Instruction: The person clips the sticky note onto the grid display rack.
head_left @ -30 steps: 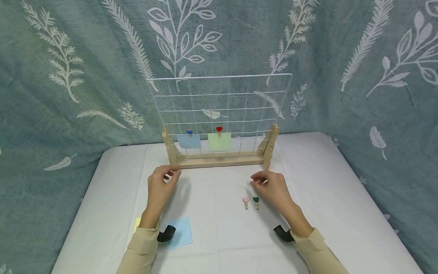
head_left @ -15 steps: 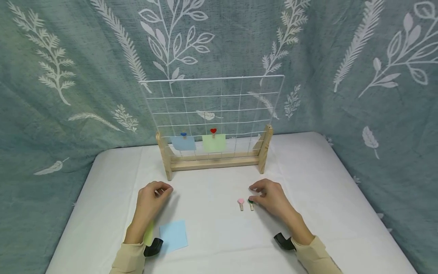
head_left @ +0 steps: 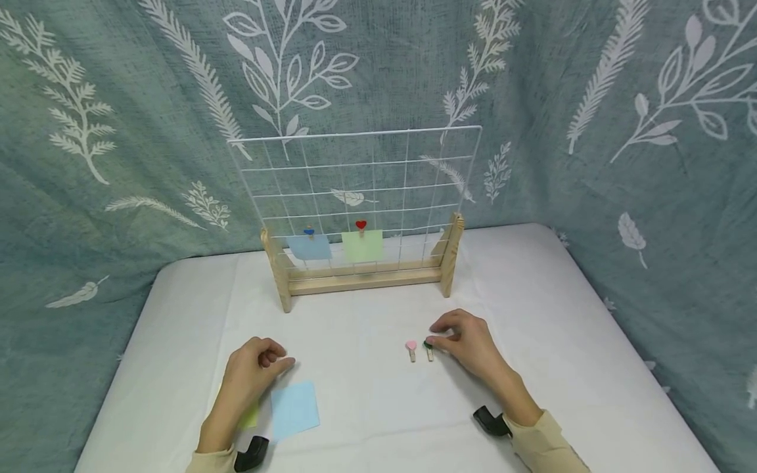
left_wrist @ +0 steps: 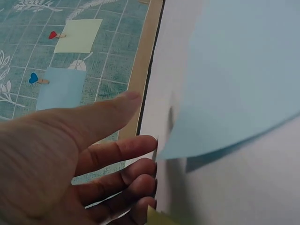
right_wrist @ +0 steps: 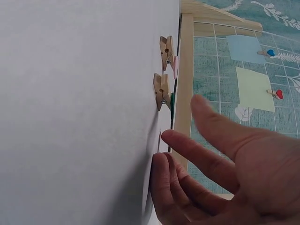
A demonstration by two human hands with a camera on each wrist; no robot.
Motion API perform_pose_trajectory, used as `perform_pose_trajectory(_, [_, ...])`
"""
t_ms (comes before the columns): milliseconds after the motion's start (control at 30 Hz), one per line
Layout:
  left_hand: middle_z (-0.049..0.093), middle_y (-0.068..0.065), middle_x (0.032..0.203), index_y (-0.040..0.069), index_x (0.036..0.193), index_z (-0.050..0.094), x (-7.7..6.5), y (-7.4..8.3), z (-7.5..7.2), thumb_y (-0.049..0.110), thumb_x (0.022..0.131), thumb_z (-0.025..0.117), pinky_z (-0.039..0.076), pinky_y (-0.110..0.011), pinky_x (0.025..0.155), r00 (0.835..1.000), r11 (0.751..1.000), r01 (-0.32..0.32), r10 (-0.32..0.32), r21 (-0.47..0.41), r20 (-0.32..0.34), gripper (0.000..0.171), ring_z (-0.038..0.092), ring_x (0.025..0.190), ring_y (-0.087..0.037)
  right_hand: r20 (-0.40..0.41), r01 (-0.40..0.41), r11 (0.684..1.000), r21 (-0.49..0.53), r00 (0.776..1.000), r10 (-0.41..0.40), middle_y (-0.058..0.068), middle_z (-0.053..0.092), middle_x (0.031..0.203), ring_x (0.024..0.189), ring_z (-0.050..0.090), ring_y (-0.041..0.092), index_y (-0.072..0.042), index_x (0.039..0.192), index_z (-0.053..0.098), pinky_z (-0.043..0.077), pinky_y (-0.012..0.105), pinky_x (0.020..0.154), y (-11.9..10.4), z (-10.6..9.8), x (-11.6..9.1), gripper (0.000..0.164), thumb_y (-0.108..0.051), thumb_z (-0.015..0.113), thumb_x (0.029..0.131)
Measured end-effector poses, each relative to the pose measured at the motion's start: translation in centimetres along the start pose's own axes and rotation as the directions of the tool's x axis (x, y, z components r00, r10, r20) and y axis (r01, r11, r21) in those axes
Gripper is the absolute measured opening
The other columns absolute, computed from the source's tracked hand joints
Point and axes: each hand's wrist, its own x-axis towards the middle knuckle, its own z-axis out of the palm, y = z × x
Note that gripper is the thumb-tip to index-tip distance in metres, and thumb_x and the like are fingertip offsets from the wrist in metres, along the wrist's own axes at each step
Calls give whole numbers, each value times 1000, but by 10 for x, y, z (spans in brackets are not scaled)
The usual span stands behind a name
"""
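Note:
My left hand (head_left: 251,371) hovers beside a blue paper square (head_left: 296,410), nothing between its parted thumb and fingers. In the left wrist view its index fingertip is close to that sheet's corner (left_wrist: 183,145); contact is unclear. A yellow-green paper (head_left: 251,417) is partly hidden under the left wrist. My right hand (head_left: 470,341) is by a clothespin with a green heart (head_left: 429,353); the right wrist view shows thumb and fingers spread, holding nothing. Left of it lies a pink-heart clothespin (head_left: 411,351).
Behind the hands stands a white wire grid (head_left: 361,169) in a wooden base (head_left: 361,282). A blue note (head_left: 310,248) and a green note (head_left: 363,247) hang on it from blue- and red-heart clothespins. A white cloth covers the table (head_left: 520,289); a leaf-patterned curtain surrounds it.
My left hand has drawn back from the grid's base toward the blue paper square. My right hand has lowered slightly toward the green-heart clothespin. The head view has shifted a little.

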Motion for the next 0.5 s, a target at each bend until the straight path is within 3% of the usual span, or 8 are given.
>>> perform_pose_trajectory(267, [56, -1, 89, 14, 100, 70, -12, 0, -2, 35, 67, 90, 44, -24, 71, 995, 997, -70, 68, 21, 70, 44, 49, 81, -15, 9, -19, 1000, 23, 1000, 19, 7, 64, 110, 95, 66, 25, -7, 98, 75, 60, 31, 77, -1, 3, -7, 29, -19, 87, 75])
perform_pose_trajectory(500, [52, 2, 89, 16, 108, 66, -19, 8, -12, 34, 54, 96, 39, -26, 71, 986, 991, -87, 70, 105, 152, 64, 42, 84, -13, 1, 7, 1000, 26, 1000, -7, 8, 63, 111, 98, 64, 25, -6, 96, 75, 60, 31, 79, 1, 6, -6, 26, -16, 87, 75])
